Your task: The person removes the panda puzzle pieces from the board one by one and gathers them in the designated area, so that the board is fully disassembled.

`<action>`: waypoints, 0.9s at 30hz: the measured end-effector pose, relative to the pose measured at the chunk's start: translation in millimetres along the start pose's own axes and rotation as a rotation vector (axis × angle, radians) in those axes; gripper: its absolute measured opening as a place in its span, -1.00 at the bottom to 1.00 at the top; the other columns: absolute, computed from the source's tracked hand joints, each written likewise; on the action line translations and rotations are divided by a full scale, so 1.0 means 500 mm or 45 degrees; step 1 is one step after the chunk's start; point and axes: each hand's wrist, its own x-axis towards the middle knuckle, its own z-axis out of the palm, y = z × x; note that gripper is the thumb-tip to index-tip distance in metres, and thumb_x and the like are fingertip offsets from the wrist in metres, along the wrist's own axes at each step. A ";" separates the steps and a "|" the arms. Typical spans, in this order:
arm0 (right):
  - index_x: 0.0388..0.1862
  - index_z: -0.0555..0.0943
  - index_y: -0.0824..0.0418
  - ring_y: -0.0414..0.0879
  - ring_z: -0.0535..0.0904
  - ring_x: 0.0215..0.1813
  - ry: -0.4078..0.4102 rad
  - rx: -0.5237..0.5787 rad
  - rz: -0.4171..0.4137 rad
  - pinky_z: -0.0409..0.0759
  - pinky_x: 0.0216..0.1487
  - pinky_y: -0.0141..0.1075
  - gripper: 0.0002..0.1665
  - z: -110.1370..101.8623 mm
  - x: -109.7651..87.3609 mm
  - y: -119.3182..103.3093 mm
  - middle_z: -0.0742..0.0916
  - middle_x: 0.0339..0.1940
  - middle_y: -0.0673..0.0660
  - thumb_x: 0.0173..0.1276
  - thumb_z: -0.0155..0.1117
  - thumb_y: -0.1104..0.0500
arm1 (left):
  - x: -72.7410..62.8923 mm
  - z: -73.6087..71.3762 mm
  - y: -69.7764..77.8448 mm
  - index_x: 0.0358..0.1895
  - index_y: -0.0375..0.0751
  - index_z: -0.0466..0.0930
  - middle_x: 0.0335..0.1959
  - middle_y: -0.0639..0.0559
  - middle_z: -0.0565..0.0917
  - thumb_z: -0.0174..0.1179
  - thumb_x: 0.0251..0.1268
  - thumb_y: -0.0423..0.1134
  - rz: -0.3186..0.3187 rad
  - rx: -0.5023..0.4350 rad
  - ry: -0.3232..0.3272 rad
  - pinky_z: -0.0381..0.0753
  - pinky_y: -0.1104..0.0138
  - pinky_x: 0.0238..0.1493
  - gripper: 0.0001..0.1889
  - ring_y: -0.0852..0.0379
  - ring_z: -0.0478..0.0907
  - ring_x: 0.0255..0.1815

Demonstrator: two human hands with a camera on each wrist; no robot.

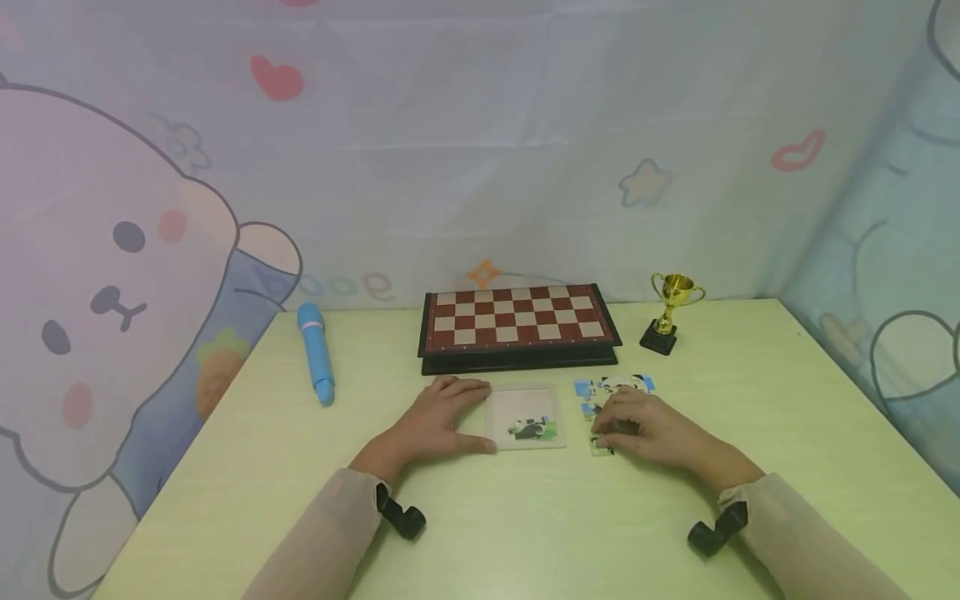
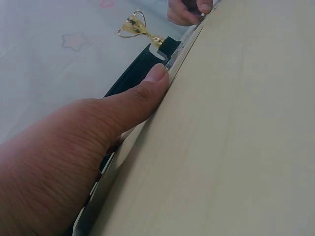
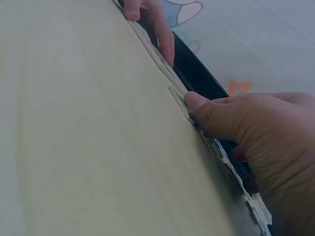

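Note:
A square, pale puzzle tray (image 1: pixel 517 402) lies on the table, with joined panda puzzle pieces (image 1: pixel 534 429) in its lower right part. My left hand (image 1: pixel 435 423) rests at the tray's left edge, fingers and thumb spread and touching the frame. To the right of the tray, my right hand (image 1: pixel 651 429) pinches a puzzle piece (image 1: pixel 602 451) between thumb and fingers. That puzzle piece (image 3: pixel 180 103) is slightly tilted off the table in the right wrist view. More panda pieces (image 1: pixel 636 383) lie beyond the right hand, partly hidden by it.
Behind the tray stands a folded chessboard box (image 1: pixel 517 317). A small gold trophy (image 1: pixel 671 304) on a black base is at the back right. At the back left lies a blue microphone-shaped toy (image 1: pixel 317 354). A printed cloth (image 1: pixel 465 150) hangs along the table's back edge.

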 end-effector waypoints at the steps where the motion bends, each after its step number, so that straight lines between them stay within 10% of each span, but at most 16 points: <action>1: -0.20 0.72 -0.10 -0.27 0.57 -0.11 0.000 0.001 0.006 0.24 0.43 0.07 -0.81 0.000 0.000 0.000 0.69 -0.21 -0.23 0.27 0.51 0.16 | 0.000 0.000 0.000 0.53 0.13 0.31 0.48 0.22 0.34 0.14 0.06 0.58 0.005 -0.004 0.005 0.15 -0.02 0.44 -0.01 0.01 0.16 0.48; 27: -0.16 0.72 -0.08 -0.24 0.53 -0.14 0.028 -0.008 0.012 0.33 0.37 -0.14 -0.80 -0.003 -0.002 0.003 0.70 -0.18 -0.22 0.32 0.46 0.22 | 0.000 0.002 -0.002 0.53 0.14 0.32 0.49 0.24 0.34 0.13 0.05 0.60 0.000 -0.011 0.008 0.14 0.01 0.45 0.00 0.02 0.16 0.48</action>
